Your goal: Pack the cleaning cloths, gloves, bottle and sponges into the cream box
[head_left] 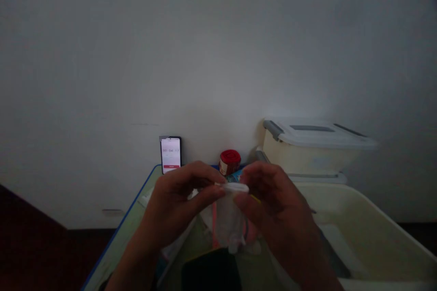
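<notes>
Between my hands hangs a white, soft, pouch-like item (pixel 228 218) with a thick folded rim at its top; its exact kind I cannot make out. The thumb and fingers of my left hand (pixel 186 204) pinch the left end of that rim. My right hand (pixel 273 209) has its thumb against the right end, its fingers curled behind. Something pink (pixel 251 233) shows behind the white item, partly covered. Below it, a dark object (pixel 211 270) with a yellowish edge lies close to me.
A phone (pixel 170 154) showing a timer leans on the wall at the back of the green table (pixel 136 225). A red roll (pixel 230 160) stands behind my hands. At right are a lidded box (pixel 314 152) and a large cream tub (pixel 372 209).
</notes>
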Available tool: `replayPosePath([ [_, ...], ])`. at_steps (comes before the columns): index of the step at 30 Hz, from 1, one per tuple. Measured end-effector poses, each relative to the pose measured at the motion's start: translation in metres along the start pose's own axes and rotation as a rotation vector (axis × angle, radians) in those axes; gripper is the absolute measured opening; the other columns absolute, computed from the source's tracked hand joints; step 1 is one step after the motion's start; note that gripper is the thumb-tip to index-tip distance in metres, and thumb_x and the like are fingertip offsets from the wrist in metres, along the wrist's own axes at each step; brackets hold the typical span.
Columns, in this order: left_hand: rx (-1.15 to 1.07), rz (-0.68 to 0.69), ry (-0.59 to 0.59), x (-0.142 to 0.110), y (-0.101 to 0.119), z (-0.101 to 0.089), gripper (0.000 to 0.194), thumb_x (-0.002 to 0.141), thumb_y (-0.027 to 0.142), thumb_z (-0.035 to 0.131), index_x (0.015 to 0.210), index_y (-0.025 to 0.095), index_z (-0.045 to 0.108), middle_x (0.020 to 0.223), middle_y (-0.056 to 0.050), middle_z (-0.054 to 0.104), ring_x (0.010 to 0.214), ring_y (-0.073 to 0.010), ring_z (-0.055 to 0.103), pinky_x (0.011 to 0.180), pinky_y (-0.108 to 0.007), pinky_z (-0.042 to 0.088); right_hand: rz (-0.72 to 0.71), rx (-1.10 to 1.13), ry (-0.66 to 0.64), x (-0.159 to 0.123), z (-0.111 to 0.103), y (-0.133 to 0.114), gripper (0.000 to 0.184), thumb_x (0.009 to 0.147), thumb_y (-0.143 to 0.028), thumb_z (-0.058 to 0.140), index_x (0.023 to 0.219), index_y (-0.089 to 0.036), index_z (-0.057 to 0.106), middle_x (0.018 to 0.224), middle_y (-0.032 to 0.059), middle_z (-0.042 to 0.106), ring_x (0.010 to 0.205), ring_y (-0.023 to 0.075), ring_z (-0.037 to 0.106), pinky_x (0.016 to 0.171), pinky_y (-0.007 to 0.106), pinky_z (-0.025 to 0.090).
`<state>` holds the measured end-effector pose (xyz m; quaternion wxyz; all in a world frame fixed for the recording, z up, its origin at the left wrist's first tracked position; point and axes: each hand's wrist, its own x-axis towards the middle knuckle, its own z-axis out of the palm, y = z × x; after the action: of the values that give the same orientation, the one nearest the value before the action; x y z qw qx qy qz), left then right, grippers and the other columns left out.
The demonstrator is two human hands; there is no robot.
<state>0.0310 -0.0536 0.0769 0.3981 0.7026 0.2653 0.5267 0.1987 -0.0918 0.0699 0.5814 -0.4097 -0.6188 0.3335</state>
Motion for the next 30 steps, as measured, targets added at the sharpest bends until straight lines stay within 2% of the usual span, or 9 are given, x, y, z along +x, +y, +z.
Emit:
replayPosePath([
  [3, -0.022, -0.013, 0.06, 0.0, 0.003, 0.001, 0.007, 0.072, 0.015, 0.07, 0.076, 0.019, 0.066, 0.073, 0.001, 0.068, 0.067, -0.0108, 0.063, 0.061, -0.017, 0.05, 0.082, -0.036, -0.16, 0.004, 0.004, -0.002, 0.019, 0.081, -0.036, 0.061, 0.096, -0.025, 0.056, 0.087, 0.0005, 0.062, 0.079, 0.0139, 0.061, 0.065, 0.025, 0.051],
  [5, -0.019, -0.03, 0.085, 0.0, 0.005, 0.001, 0.006, 0.073, 0.016, 0.069, 0.076, 0.018, 0.064, 0.074, 0.0, 0.069, 0.068, -0.0117, 0.064, 0.062, -0.018, 0.052, 0.091, -0.079, -0.201, 0.007, 0.007, -0.002, 0.018, 0.082, -0.038, 0.058, 0.088, -0.022, 0.059, 0.08, 0.0006, 0.061, 0.074, 0.014, 0.059, 0.064, 0.026, 0.05],
  [7, -0.045, -0.057, 0.064, 0.0, 0.006, 0.001, 0.006, 0.075, 0.016, 0.067, 0.08, 0.018, 0.063, 0.077, -0.001, 0.068, 0.071, -0.0118, 0.064, 0.064, -0.018, 0.052, 0.069, -0.079, -0.18, 0.009, 0.009, -0.001, 0.018, 0.082, -0.038, 0.058, 0.085, -0.021, 0.059, 0.077, 0.0004, 0.06, 0.071, 0.0134, 0.057, 0.063, 0.026, 0.048],
  [10, -0.131, -0.098, -0.046, -0.002, 0.003, -0.001, 0.016, 0.078, 0.016, 0.064, 0.092, 0.019, 0.057, 0.081, 0.0, 0.066, 0.075, -0.0104, 0.063, 0.066, -0.017, 0.051, 0.052, -0.002, -0.117, 0.009, 0.011, 0.001, 0.017, 0.081, -0.037, 0.059, 0.085, -0.021, 0.059, 0.075, 0.0, 0.06, 0.067, 0.0124, 0.056, 0.06, 0.024, 0.046],
  [15, -0.12, -0.085, -0.122, -0.009, 0.001, 0.001, 0.02, 0.083, 0.017, 0.058, 0.092, 0.023, 0.042, 0.094, -0.002, 0.063, 0.078, -0.0117, 0.062, 0.066, -0.022, 0.052, 0.118, 0.302, 0.04, 0.007, 0.006, 0.003, 0.019, 0.077, -0.039, 0.063, 0.083, -0.022, 0.056, 0.072, -0.0016, 0.058, 0.064, 0.0117, 0.055, 0.056, 0.022, 0.046],
  [19, 0.19, -0.017, -0.182, -0.011, 0.006, 0.003, 0.007, 0.084, 0.016, 0.055, 0.089, 0.021, 0.053, 0.09, -0.003, 0.065, 0.081, -0.0136, 0.062, 0.07, -0.024, 0.051, 0.115, 0.39, 0.103, 0.009, -0.002, 0.002, 0.021, 0.074, -0.039, 0.066, 0.084, -0.023, 0.058, 0.073, -0.0012, 0.057, 0.06, 0.0104, 0.053, 0.052, 0.02, 0.045],
  [22, 0.374, 0.054, -0.204, -0.008, 0.01, 0.003, 0.013, 0.081, 0.013, 0.056, 0.089, 0.021, 0.062, 0.086, -0.001, 0.068, 0.079, -0.013, 0.063, 0.071, -0.023, 0.05, 0.124, 0.427, 0.091, 0.01, -0.007, 0.0, 0.019, 0.074, -0.038, 0.066, 0.083, -0.023, 0.059, 0.072, -0.0017, 0.059, 0.059, 0.0103, 0.053, 0.051, 0.02, 0.045],
  [26, 0.439, 0.123, -0.194, -0.007, 0.014, 0.003, 0.016, 0.08, 0.012, 0.059, 0.088, 0.023, 0.066, 0.09, 0.0, 0.07, 0.083, -0.0122, 0.064, 0.076, -0.021, 0.049, 0.182, 0.532, 0.091, 0.009, -0.009, -0.002, 0.018, 0.073, -0.036, 0.069, 0.085, -0.025, 0.062, 0.075, -0.0022, 0.061, 0.062, 0.0108, 0.056, 0.054, 0.02, 0.048],
  [30, 0.449, 0.154, -0.25, -0.009, 0.019, 0.004, 0.019, 0.081, 0.015, 0.058, 0.096, 0.025, 0.065, 0.098, 0.0, 0.069, 0.094, -0.0133, 0.062, 0.084, -0.023, 0.047, 0.197, 0.592, 0.109, 0.009, -0.008, -0.004, 0.016, 0.071, -0.033, 0.071, 0.083, -0.025, 0.063, 0.073, -0.0035, 0.062, 0.059, 0.0085, 0.056, 0.052, 0.017, 0.047],
])
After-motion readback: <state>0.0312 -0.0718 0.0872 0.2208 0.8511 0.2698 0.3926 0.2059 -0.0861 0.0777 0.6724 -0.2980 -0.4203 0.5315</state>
